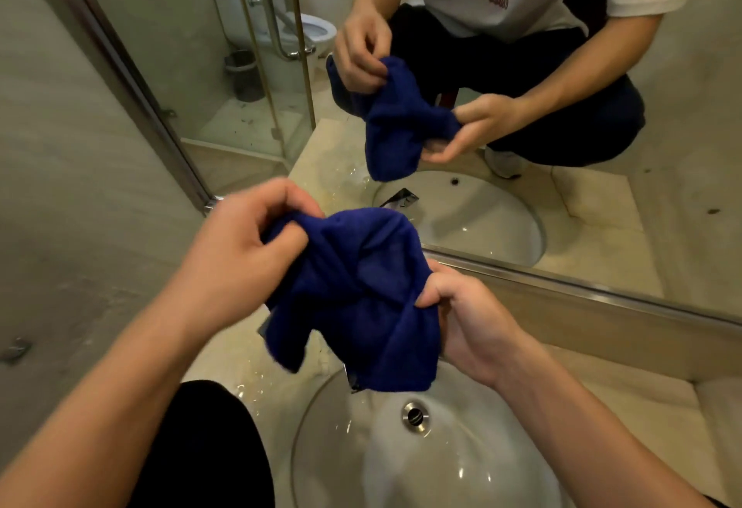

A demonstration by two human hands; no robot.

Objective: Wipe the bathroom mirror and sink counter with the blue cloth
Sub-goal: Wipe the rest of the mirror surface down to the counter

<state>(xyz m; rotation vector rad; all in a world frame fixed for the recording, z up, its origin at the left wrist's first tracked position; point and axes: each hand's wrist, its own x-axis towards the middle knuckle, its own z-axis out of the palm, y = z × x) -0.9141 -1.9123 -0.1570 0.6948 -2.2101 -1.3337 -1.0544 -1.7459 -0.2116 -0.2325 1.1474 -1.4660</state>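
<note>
Both hands grip blue cloth (361, 291) | above sink (321, 447); left hand (241, 242); right hand (461, 327)

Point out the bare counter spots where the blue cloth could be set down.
The widest bare patch is the beige stone counter right of the white oval basin, bordered by the mirror's backsplash. The strip left of the basin is narrower and wet. The middle is crowded: both hands bunch the dark blue cloth above the faucet.
</note>
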